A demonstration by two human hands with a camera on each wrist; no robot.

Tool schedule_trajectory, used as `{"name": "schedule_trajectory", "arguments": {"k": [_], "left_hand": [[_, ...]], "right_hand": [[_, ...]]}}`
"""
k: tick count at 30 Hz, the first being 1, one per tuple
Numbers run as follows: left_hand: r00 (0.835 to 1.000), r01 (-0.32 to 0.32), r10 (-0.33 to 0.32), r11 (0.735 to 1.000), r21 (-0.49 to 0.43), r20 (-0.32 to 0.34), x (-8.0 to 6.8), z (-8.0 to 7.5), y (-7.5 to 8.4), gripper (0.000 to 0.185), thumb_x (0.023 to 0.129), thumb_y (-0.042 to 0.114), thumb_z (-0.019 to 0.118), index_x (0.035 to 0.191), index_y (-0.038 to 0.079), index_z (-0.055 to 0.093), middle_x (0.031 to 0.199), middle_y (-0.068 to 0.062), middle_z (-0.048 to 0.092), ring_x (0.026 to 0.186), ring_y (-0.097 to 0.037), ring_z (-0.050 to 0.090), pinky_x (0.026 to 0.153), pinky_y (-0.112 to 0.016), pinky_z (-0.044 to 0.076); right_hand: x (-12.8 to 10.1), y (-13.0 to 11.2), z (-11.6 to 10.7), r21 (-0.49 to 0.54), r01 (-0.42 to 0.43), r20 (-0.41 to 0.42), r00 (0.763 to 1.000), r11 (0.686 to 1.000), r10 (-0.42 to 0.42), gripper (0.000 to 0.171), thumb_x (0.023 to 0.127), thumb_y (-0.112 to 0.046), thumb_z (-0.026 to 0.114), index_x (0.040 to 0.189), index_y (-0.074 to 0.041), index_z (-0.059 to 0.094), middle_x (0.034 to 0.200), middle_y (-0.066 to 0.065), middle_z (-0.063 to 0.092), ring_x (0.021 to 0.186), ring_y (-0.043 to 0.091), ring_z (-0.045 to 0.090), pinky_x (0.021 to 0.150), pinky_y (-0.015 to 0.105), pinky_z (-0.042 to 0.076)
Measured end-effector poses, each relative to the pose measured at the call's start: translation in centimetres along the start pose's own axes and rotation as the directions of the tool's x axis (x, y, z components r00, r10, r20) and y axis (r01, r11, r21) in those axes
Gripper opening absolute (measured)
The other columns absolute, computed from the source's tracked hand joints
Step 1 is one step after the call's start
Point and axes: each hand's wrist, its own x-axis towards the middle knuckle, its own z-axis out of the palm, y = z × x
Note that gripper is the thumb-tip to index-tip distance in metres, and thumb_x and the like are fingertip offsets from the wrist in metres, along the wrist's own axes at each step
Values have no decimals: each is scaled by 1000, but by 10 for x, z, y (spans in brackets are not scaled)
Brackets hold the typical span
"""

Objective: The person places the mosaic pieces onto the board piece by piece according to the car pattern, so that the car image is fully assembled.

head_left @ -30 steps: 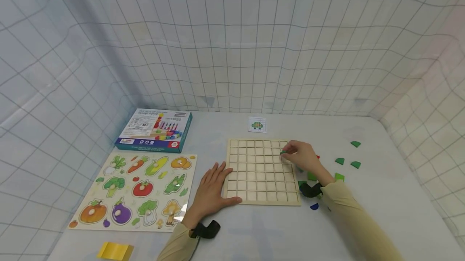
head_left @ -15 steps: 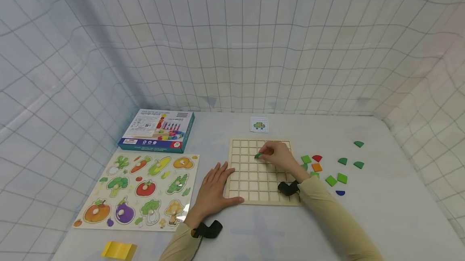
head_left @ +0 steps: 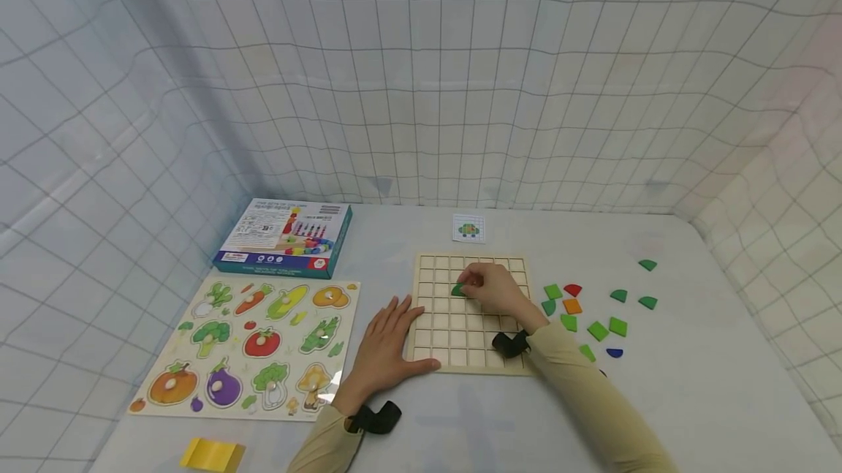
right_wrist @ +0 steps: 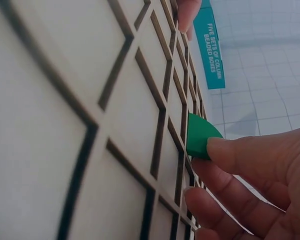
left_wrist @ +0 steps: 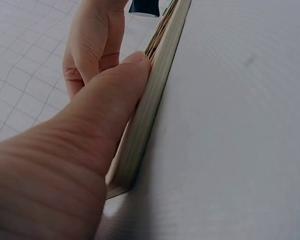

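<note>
Head view shows your right hand [head_left: 496, 289] pinching a green quarter-round tile [head_left: 457, 289] between thumb and fingertips [right_wrist: 225, 147], low over a cell in the upper middle of the wooden grid board [head_left: 439, 345]. Your left hand [head_left: 384, 345] lies flat with straight fingers, thumb pressed along the board's near left edge. Loose green, orange, red and blue tiles [head_left: 597, 330] lie just right of the board.

Vegetable puzzle [head_left: 248, 345], beaded-box carton [head_left: 284, 237], pattern card [head_left: 469, 228], yellow block [head_left: 212, 454], loose coloured tiles [head_left: 598, 330].
</note>
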Motion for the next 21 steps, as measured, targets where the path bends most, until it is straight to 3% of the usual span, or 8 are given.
{"name": "schedule_trajectory", "arguments": {"k": [11,21], "left_hand": [[1000,1,-1,1000,8,2,0,-1,1,91,68,70,62,141,20,38,153,-4,24,142,-24,13,113,-44,14],[1000,3,-3,1000,-1,3,0,-1,1,92,68,70,62,141,19,38,152,-4,24,142,-25,14,113,-45,15]], "right_hand": [[2,1,1,-67,6,2,1000,998,-6,5,84,-15,67,88,-15,70,78,-3,58,69,11,50,61,26,42],[2,-2,2,-126,-41,-14,999,991,39,9,85,-20,66,90,-17,74,82,-2,59,73,12,50,64,28,43]]}}
